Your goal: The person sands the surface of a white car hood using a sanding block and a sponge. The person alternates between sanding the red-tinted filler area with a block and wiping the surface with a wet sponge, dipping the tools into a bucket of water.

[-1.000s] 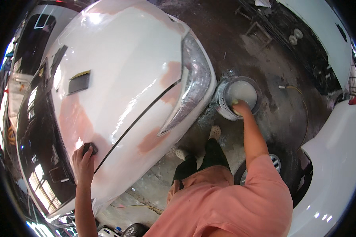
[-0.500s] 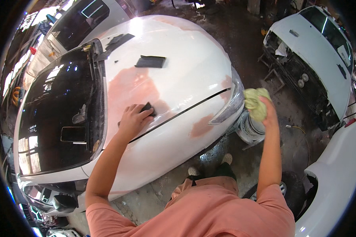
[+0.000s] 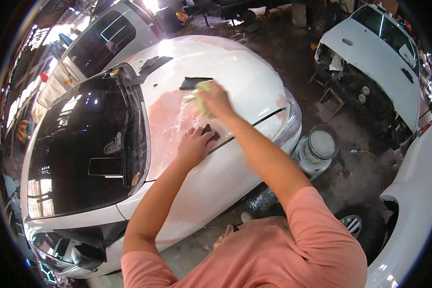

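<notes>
A white car hood (image 3: 254, 72) lies before me, with a large pink patch (image 3: 170, 137) that glistens wet. My left hand (image 3: 194, 148) rests on the lower side of this patch, fingers curled over a piece of black sandpaper (image 3: 212, 133) pressed to the hood. Above it, my right hand (image 3: 218, 103) grips a pale yellow-green cloth (image 3: 201, 98) over the upper part of the patch; motion blurs it slightly. Just beyond the cloth lies a folded black sheet (image 3: 191, 83). More dark sheets (image 3: 151, 66) lie near the windshield.
A bucket of cloudy water (image 3: 321, 143) stands on the floor by the car's front corner. A phone (image 3: 105, 166) lies on the dark windshield (image 3: 72, 158). Another white car (image 3: 389, 53) with its front stripped stands at the far right, and a white body panel (image 3: 417, 192) at the near right.
My right hand has swung left from above the bucket to the hood, carrying the cloth. The pink patch now looks wetter. My left hand keeps its hold on the sandpaper, and the view has shifted.
</notes>
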`<state>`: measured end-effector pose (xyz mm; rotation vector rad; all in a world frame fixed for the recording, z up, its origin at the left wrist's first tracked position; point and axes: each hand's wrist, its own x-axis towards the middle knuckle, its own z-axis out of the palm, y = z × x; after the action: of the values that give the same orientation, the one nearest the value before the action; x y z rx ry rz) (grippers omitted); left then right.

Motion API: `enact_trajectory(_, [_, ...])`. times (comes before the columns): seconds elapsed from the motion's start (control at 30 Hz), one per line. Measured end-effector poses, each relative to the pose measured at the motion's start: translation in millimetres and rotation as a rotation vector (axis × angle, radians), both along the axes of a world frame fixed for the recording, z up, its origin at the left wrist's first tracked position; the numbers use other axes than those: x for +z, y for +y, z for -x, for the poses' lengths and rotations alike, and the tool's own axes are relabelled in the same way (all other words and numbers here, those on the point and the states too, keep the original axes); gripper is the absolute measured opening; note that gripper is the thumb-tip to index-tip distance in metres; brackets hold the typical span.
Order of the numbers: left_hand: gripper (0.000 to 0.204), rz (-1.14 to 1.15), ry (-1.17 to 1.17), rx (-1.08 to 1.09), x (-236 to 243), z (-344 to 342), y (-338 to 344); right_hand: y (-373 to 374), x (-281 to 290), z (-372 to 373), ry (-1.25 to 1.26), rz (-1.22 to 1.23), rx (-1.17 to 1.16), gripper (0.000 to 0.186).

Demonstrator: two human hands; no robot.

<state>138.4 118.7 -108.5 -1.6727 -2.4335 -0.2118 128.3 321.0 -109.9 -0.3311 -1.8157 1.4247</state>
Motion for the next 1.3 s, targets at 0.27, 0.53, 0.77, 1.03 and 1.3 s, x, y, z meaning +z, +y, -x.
enact_trajectory(0.27, [0.032,0.029,-0.186,-0.13,-2,18,39,126,-138,-43,-0.191,-0.239,-0.514,0.053])
enact_trajectory(0.53, [0.041,0.134,-0.145,-0.106,10,9,-23,127,-133,-49,-0.325,-0.234,-0.493,0.054])
enact_trajectory(0.77, [0.036,0.086,-0.22,-0.16,-1,39,78,118,-141,-38,-0.289,-0.236,-0.508,0.055])
enact_trajectory(1.03, [0.036,0.144,-0.15,-0.258,5,40,19,130,-137,-45,-0.283,-0.234,-0.508,0.058])
enact_trajectory(1.3, [0.036,0.18,-0.177,-0.214,14,31,5,130,-128,-53,-0.23,-0.253,-0.542,0.051])
